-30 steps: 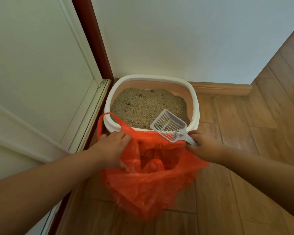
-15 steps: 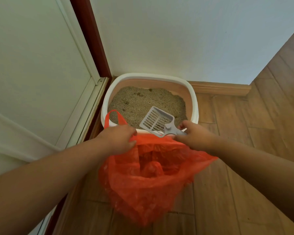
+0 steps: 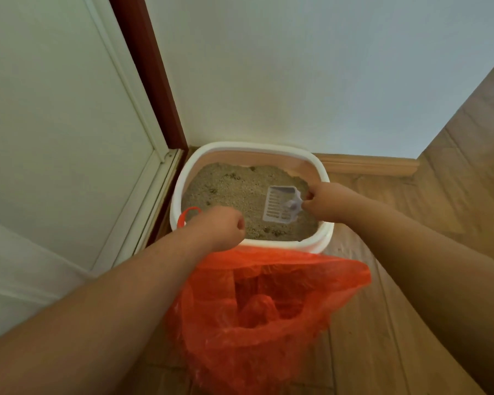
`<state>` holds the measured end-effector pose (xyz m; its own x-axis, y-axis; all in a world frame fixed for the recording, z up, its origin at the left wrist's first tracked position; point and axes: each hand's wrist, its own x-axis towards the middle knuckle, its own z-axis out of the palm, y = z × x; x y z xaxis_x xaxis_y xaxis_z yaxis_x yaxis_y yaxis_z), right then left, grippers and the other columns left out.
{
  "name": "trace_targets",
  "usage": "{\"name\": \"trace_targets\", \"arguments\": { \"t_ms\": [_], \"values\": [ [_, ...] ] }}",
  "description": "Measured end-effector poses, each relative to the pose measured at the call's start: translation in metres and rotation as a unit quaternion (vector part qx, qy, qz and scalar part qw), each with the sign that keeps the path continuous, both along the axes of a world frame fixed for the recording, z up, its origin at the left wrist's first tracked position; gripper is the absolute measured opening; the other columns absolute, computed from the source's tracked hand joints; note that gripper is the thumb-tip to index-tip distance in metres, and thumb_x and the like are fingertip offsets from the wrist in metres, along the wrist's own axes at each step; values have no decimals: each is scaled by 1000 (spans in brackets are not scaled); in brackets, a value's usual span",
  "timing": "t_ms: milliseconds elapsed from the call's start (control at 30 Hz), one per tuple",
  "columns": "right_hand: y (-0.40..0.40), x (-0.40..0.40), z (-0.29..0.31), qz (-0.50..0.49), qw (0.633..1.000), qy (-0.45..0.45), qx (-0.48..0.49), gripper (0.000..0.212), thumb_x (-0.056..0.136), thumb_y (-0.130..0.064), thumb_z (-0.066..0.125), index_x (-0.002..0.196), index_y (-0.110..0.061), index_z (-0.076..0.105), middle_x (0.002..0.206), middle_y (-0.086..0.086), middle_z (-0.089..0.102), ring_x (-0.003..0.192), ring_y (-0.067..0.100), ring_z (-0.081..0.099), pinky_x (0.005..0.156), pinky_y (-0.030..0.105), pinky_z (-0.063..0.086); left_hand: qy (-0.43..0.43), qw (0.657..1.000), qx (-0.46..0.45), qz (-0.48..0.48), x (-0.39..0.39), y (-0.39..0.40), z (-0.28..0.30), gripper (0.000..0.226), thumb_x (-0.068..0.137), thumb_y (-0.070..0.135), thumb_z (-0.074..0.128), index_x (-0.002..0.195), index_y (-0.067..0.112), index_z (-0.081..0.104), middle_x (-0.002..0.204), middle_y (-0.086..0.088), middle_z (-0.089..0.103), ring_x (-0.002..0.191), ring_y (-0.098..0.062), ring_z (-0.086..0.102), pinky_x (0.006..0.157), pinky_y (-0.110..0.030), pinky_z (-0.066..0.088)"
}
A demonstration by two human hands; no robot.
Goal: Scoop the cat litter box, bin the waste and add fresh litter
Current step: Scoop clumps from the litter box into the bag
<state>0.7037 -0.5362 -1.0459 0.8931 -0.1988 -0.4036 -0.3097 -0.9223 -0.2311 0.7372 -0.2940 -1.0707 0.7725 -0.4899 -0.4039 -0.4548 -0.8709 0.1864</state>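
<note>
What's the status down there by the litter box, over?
Left hand grips orange plastic bag, mouth open. Right hand holds white slotted scoop over sandy litter in white-rimmed box. Nothing in the way.

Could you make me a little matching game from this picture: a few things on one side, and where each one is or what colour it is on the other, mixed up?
Things:
1. scoop
2. bag
3. litter box
4. left hand

Descriptions:
A. orange, hanging open in front of the box
B. white rim, in the corner by the wall
C. pale and slotted, over the litter
D. grips the bag's top edge

Pairs: 1-C, 2-A, 3-B, 4-D
</note>
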Motion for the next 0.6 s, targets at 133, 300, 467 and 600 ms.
{"name": "trace_targets", "arguments": {
  "t_ms": [133,300,467,600],
  "values": [
    [1,5,-17,54,989,75,-112,29,100,-31,56,116,-10,68,97,4,68,90,21,66,77,33,56,3,999,20,-26,-5,6,1,21,95,28,53,101,21,72,100,-1,71,91,-22,65,81,-43,59],
    [4,22,-20,114,967,157,-167,34,92,-33,71,118,-11,68,92,1,61,95,23,62,88,35,55,-38,992,96,-70,-3,11,9,23,94,26,52,109,29,69,104,4,69,97,-21,64,78,-34,53],
    [10,44,-34,145,964,158,-156,25,95,-36,69,104,-12,69,77,0,54,90,23,57,90,35,53,-8,998,57,-4,-6,22,-15,36,90,26,59,125,27,63,122,0,65,114,-23,61,92,-42,54],
    [6,45,-52,100,984,118,-90,24,98,-22,62,78,-9,59,79,5,58,69,18,56,54,25,43,-4,999,43,-1,-6,29,-40,45,90,30,62,135,28,57,132,-2,57,125,-24,55,100,-43,50]
  ]
}}
